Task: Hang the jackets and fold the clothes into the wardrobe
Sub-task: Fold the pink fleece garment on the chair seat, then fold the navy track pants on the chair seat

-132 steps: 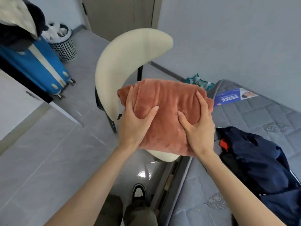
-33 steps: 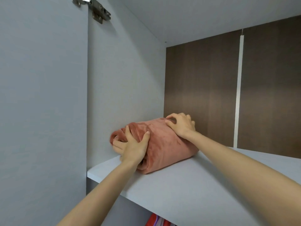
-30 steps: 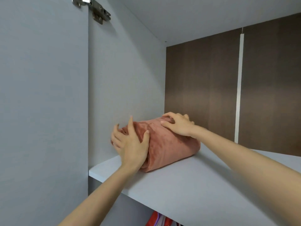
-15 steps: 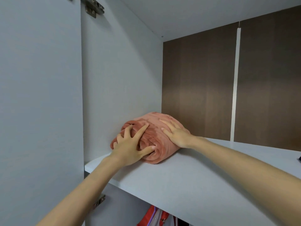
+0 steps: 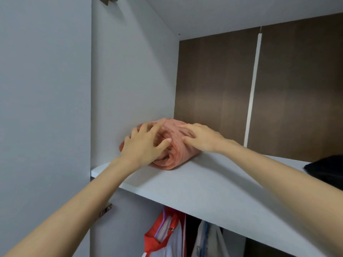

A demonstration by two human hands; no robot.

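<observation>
A folded, rust-pink fleece garment (image 5: 175,151) lies on the wardrobe's white upper shelf (image 5: 213,186), tucked into the left rear corner against the grey side wall. My left hand (image 5: 144,145) lies spread over its front left side, fingers fairly straight and pressing on the fabric. From the right, my right hand (image 5: 201,137) rests flat on its top with the fingers extended. Neither hand curls round the cloth.
A dark garment (image 5: 326,169) sits on the shelf at the right edge. Below the shelf hang a red-and-white jacket (image 5: 165,238) and a pale garment (image 5: 209,240). The open wardrobe door (image 5: 44,108) stands at my left. Brown panels form the back wall.
Earlier I carried the folded garment by the chair; it now lies on the shelf. In the last second it slid further into the corner, and my hands flattened onto it.
</observation>
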